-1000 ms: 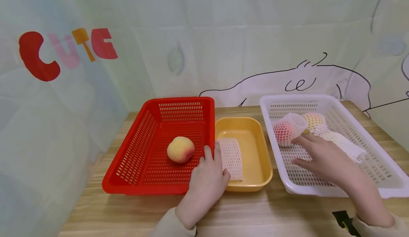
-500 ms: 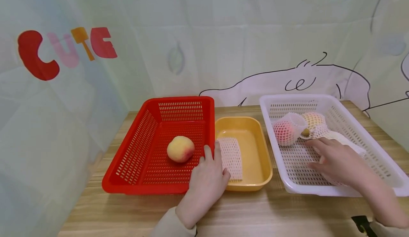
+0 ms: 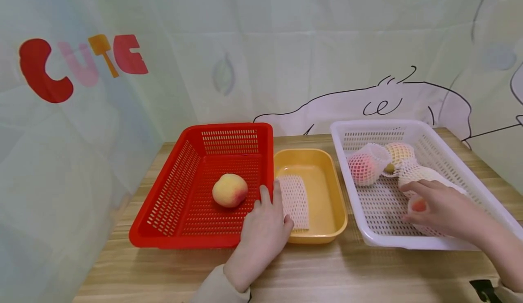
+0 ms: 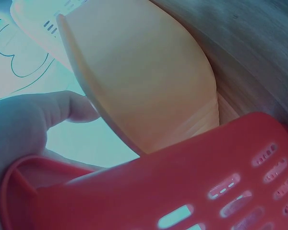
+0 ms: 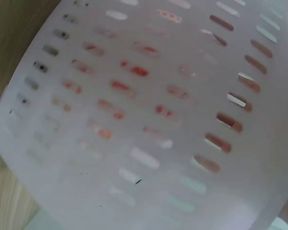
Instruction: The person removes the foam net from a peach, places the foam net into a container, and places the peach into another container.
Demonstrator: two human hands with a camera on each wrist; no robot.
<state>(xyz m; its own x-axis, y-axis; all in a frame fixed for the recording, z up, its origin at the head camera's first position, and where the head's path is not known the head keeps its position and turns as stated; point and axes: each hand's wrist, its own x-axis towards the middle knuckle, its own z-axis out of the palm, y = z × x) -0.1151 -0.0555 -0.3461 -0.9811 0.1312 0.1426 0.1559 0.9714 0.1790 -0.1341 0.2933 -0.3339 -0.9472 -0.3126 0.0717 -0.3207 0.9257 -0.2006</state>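
Observation:
My left hand (image 3: 265,226) lies over the right rim of the red basket (image 3: 139,237), fingers stretched out along it and thumb on the side of the yellow tray (image 3: 345,217). A bare peach (image 3: 230,190) sits inside the red basket. Inside the white basket (image 3: 369,239), my right hand (image 3: 447,207) is over a near peach in a foam net (image 3: 418,204), its fingers and thumb spread on either side. The hand hides much of this fruit. In the right wrist view, reddish patches show through the slots of the white basket wall (image 5: 259,191).
A flat foam net (image 3: 296,201) lies in the yellow tray. Farther back in the white basket are a pink netted peach (image 3: 362,169), a yellowish netted fruit (image 3: 399,152) and a white foam net (image 3: 425,176). A printed curtain (image 3: 286,67) stands behind the wooden table (image 3: 327,271).
My right hand has moved right, away from the pink netted peach and over the near netted peach, whose red top now shows. The left hand keeps its place.

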